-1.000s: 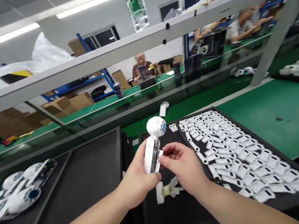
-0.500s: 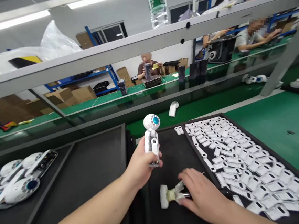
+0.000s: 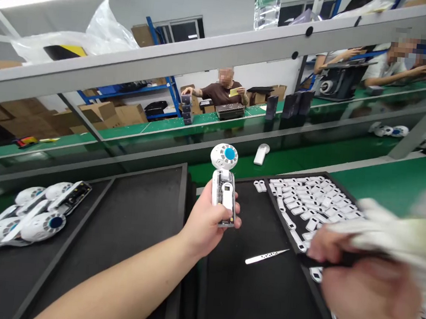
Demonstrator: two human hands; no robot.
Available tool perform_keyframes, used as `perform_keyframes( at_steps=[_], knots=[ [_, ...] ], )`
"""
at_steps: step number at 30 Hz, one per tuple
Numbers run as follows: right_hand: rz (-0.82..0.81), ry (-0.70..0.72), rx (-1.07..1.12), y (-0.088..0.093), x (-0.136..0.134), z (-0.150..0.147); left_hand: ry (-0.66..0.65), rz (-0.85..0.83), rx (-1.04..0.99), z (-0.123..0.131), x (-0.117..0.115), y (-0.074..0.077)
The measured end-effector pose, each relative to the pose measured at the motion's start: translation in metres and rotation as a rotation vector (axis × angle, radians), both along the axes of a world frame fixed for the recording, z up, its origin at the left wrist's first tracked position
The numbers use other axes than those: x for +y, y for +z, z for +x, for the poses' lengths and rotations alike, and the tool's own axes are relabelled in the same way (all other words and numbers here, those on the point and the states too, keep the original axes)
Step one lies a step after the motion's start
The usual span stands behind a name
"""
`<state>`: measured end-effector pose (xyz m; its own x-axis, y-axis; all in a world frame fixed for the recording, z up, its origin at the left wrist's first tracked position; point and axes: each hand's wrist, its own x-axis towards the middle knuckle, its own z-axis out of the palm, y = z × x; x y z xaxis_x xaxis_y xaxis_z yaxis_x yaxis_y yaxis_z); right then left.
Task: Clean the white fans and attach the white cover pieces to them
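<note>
Having left the mat (image 3: 246,300), the right hand (image 3: 368,294) is swinging a blurred white-headed tool (image 3: 387,232) up at near right, fingers curled around it, while the left hand (image 3: 202,227) is still clamping the upright fan (image 3: 225,180) mid-scene, its cover (image 3: 227,201) apparently fitted.

head cam | forward-down | close over black tray (image 3: 146,252) | single view

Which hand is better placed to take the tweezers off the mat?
Right, probably: the right hand hovers beside the tweezers, though it seemingly holds a blurred white thing; the left hand grips the handheld fan.
</note>
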<state>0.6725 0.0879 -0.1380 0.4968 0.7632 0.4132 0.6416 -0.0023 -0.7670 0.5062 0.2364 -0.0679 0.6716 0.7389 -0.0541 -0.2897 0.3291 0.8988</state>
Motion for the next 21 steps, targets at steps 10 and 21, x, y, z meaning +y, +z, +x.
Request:
perform_keyframes(
  at_steps=[10,21],
  knots=[
    [-0.062,0.239,-0.219,-0.007,0.022,-0.036,-0.047,0.028,-0.005,-0.005,-0.009,0.002],
    [-0.399,0.135,-0.392,-0.072,0.008,0.005,0.023,-0.106,0.075,-0.008,0.02,-0.011]
  ],
)
